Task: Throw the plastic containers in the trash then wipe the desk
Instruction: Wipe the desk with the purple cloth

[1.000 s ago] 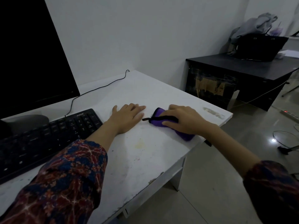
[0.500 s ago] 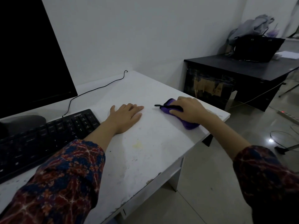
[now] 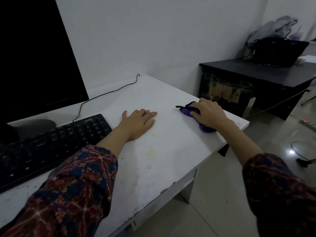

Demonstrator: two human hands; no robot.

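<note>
A purple cloth (image 3: 187, 111) with a black trim lies bunched on the white desk (image 3: 171, 156) near its right edge. My right hand (image 3: 209, 113) lies on top of the cloth, fingers curled over it, pressing it to the desk. My left hand (image 3: 139, 122) rests flat on the desk, palm down, fingers straight, just right of the keyboard. The desk surface shows a yellowish stain (image 3: 150, 152) and dark specks. No plastic containers or trash bin are in view.
A black keyboard (image 3: 51, 142) and a large dark monitor (image 3: 34, 53) fill the left side, with a black cable (image 3: 109, 92) running toward the wall. A black table (image 3: 256, 74) with a dark bag (image 3: 278, 52) stands at right. A power strip (image 3: 307, 124) and cables lie on the floor.
My right hand has slid the purple cloth away from me and rightward along the desk's right edge. My left hand has stayed flat in place.
</note>
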